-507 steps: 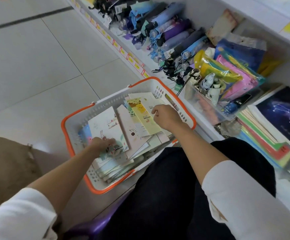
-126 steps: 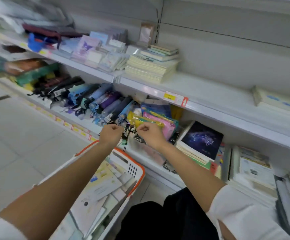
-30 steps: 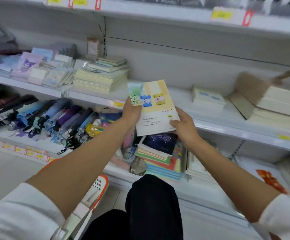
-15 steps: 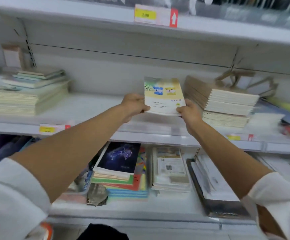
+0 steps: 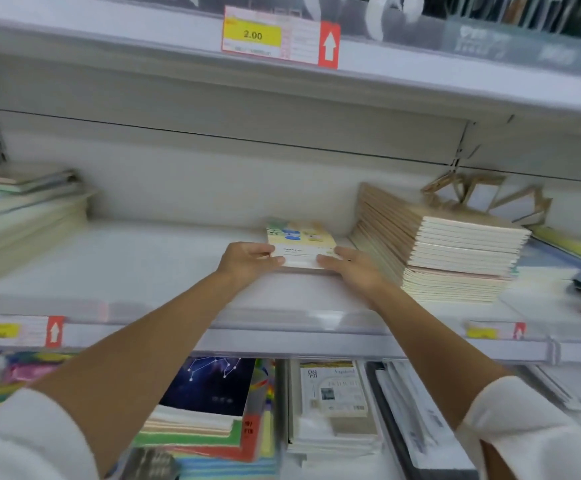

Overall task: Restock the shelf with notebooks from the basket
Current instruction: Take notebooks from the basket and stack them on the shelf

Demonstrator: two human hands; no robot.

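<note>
A small stack of notebooks (image 5: 301, 237) with a pastel cover of cartoon animals lies flat on the white middle shelf (image 5: 150, 268), just left of a tall cream pile. My left hand (image 5: 247, 259) holds its near left corner, thumb on top. My right hand (image 5: 346, 268) holds the near right corner, fingers laid over the cover. The basket is out of view.
A tall leaning pile of cream notebooks (image 5: 455, 247) stands right of my hands. Another pile (image 5: 22, 216) sits at the shelf's far left. A price rail (image 5: 282, 327) runs along the front edge. Below are a starry dark notebook (image 5: 209, 386) and more stacked books.
The notebooks came down from mid-air onto the shelf and now lie flat beside the cream pile. Both hands followed them down and forward. The view moved closer.
</note>
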